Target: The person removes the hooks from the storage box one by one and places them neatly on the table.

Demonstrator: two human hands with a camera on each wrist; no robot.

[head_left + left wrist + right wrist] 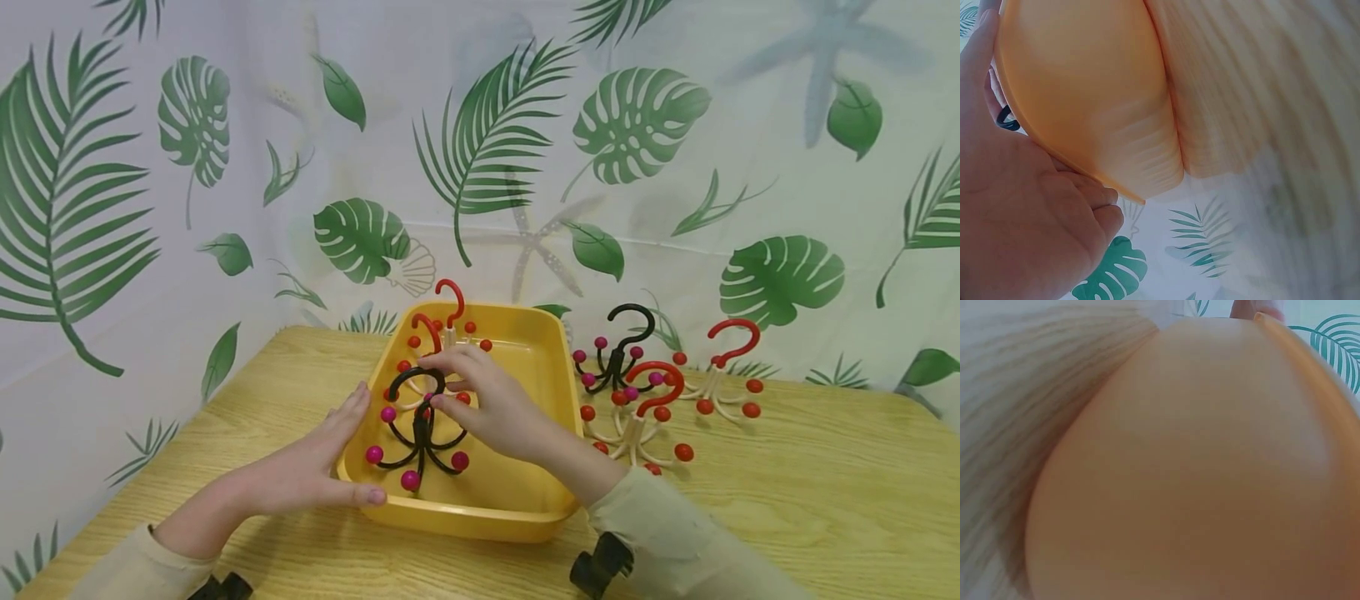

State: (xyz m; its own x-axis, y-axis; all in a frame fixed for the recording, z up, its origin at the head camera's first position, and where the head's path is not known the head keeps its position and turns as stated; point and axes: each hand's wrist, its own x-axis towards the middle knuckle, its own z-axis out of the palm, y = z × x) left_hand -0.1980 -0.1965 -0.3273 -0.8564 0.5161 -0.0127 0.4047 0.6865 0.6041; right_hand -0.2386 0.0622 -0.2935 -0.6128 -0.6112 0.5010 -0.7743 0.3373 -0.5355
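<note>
A black multi-arm hook with pink ball tips stands at the near left of a yellow tray. My right hand is at its top, index finger above the curve and thumb beside the stem, the two spread apart. My left hand rests against the tray's near left corner, fingers straight along the left rim, thumb by the front wall. The left wrist view also has the left hand at the rim. Red-topped hooks stand farther back in the tray, one partly hidden by my right hand.
Right of the tray, on the wooden table, are another black hook with pink balls and two red-topped hooks, one nearer and one farther. A leaf-patterned cloth hangs behind. The right wrist view mostly holds the tray's outer wall.
</note>
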